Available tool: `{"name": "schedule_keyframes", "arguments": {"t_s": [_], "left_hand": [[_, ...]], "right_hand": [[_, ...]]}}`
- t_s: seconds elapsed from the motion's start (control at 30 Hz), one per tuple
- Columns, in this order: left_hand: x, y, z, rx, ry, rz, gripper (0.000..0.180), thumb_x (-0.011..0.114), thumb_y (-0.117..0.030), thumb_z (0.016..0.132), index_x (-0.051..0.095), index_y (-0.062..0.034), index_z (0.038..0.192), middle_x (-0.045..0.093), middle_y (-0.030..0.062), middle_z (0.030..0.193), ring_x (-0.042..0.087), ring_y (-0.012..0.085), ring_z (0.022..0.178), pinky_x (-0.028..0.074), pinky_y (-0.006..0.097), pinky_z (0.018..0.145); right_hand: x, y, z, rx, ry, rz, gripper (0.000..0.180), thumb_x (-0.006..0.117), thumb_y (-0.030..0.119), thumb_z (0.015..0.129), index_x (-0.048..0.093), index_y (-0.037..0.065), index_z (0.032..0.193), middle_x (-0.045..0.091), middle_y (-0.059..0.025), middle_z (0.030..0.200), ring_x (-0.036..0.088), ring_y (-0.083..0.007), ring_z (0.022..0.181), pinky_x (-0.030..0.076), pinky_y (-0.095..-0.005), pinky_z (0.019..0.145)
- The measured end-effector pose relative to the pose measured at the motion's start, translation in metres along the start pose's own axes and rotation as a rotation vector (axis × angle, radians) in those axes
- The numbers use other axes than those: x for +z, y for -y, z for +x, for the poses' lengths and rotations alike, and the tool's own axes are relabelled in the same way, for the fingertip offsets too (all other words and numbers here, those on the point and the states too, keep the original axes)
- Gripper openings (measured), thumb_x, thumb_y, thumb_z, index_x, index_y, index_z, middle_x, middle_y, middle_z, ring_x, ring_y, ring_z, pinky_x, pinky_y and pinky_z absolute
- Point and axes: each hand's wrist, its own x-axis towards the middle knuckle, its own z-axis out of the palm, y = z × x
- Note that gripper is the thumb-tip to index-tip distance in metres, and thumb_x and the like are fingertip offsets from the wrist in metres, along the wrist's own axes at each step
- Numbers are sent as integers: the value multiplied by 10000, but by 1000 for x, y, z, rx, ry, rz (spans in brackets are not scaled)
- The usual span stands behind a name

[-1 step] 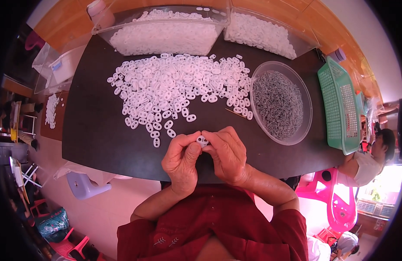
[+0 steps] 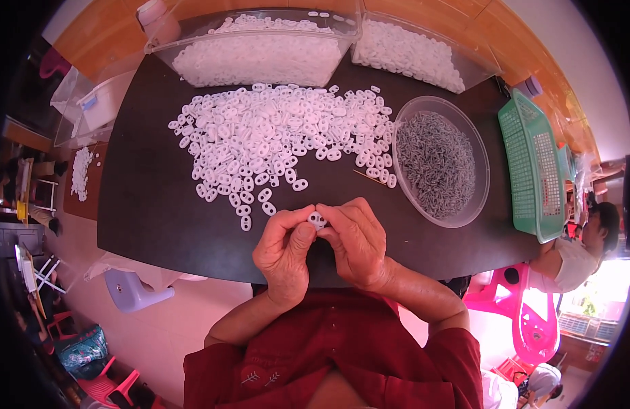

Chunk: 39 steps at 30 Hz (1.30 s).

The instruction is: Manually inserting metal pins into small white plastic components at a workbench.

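Observation:
Close to the table's near edge, my left hand (image 2: 285, 252) and my right hand (image 2: 354, 242) meet, fingertips pinching one small white oval plastic piece with two holes (image 2: 317, 219) between them. Fingers cover part of its rim. Beyond my hands spreads a large pile of similar white two-hole pieces (image 2: 267, 129), a few of them trailing toward my left hand. To the right of the pile stands a round clear tub (image 2: 484, 187) holding many small grey screw-like parts (image 2: 435, 167).
Two clear bins of white pieces, a larger bin (image 2: 253, 61) and a smaller bin (image 2: 407, 54), stand at the back. A green basket (image 2: 533, 163) sits on the right edge. A thin stick (image 2: 371, 178) lies by the tub. Another person (image 2: 580, 252) is at the far right.

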Motion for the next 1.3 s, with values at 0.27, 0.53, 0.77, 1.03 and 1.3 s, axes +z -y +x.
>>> {"name": "schedule_keyframes", "arguments": {"t_s": [0.27,0.53,0.77,1.03,1.3], "left_hand": [[-1,-9,2,-71,16,-46,232,577,-67,925,587,55,1122,623,60,955,560,87,826,461,210,724],[-7,-10,3,-121,98,-43,287,595,-81,918,583,37,1179,550,17,961,523,71,854,450,194,764],[-5,-9,2,-80,94,-1,271,598,-67,912,600,33,1164,545,14,911,502,71,811,435,192,732],[-2,-2,-6,154,19,189,250,591,-127,924,610,57,1093,576,33,920,496,90,787,405,220,714],[5,2,-6,284,-10,194,220,553,-125,945,594,50,1071,559,48,856,485,99,726,391,220,637]], "right_hand": [[-5,5,2,176,29,104,373,711,2,714,595,-46,1065,621,-121,875,565,-270,718,467,-343,626],[-4,3,1,173,45,120,360,717,4,711,606,-42,1051,626,-119,877,563,-264,709,462,-341,613],[-1,3,-2,140,11,114,363,712,-22,699,605,-51,1046,623,-127,874,555,-268,687,462,-338,588],[4,5,-7,70,-22,76,374,713,-16,697,597,-73,1048,615,-128,840,562,-257,674,456,-325,567],[6,9,-8,24,-47,17,329,700,-12,738,596,-75,1045,621,-123,803,573,-251,641,457,-318,543]]}}
